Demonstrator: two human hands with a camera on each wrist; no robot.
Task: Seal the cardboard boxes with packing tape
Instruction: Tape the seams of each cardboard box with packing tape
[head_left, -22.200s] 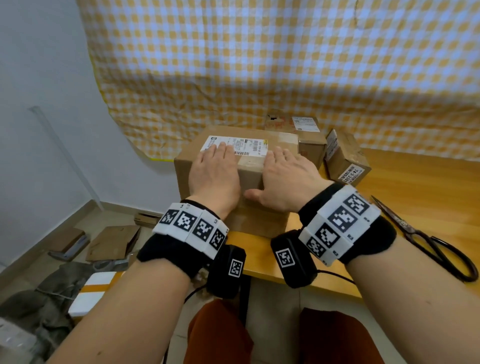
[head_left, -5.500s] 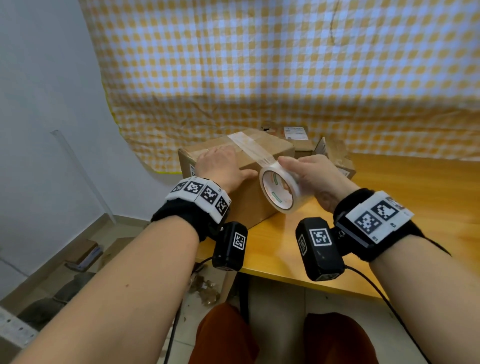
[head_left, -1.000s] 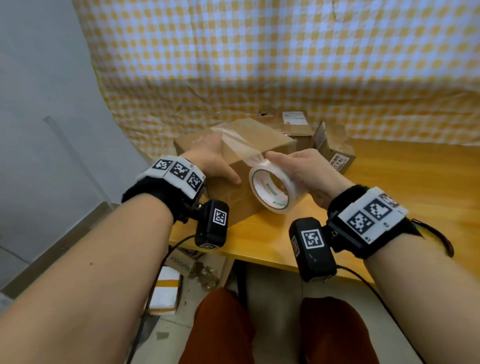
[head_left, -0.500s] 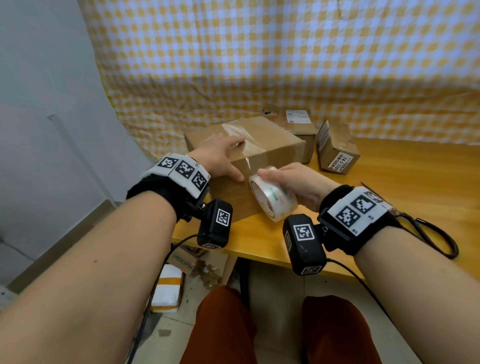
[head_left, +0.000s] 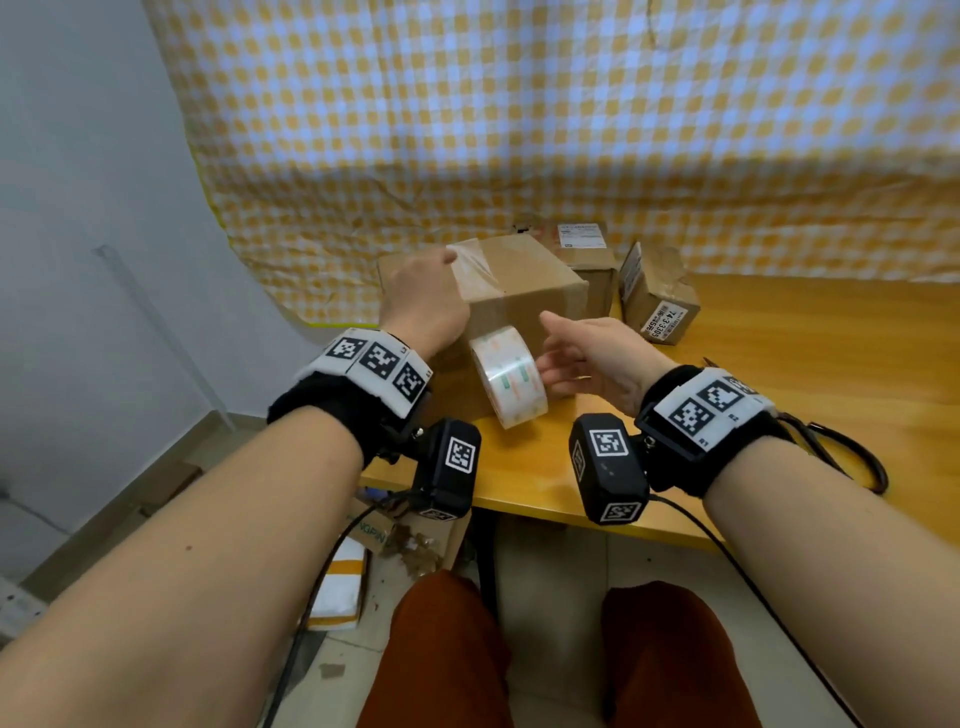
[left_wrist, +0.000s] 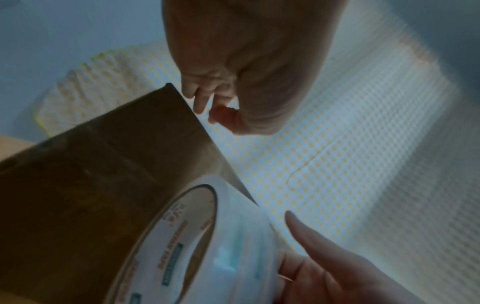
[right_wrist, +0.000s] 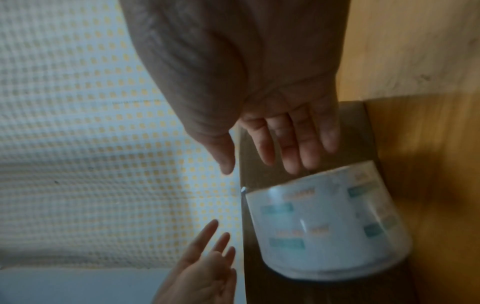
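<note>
A large brown cardboard box (head_left: 524, 296) stands at the table's near left corner, with a strip of clear tape (head_left: 475, 267) laid across its top. My left hand (head_left: 421, 306) rests on that top beside the strip, fingers straight in the right wrist view. The clear packing tape roll (head_left: 511, 376) leans tilted against the box's front face, low by the table, joined to the strip. My right hand (head_left: 566, 358) is beside the roll with straight fingers (right_wrist: 293, 156) and grips nothing. Whether its fingers still touch the roll (right_wrist: 324, 226) is unclear.
Two smaller labelled boxes (head_left: 587, 260) (head_left: 657, 304) stand behind and to the right of the large one. Black scissors (head_left: 841, 452) lie on the wooden table (head_left: 805, 353), partly behind my right wrist. A yellow checked cloth (head_left: 519, 130) hangs behind. Scraps lie on the floor at the left.
My right hand drew the roll down over the box's front edge, then opened off it. My left hand stayed on the box top, shifting a little farther back.
</note>
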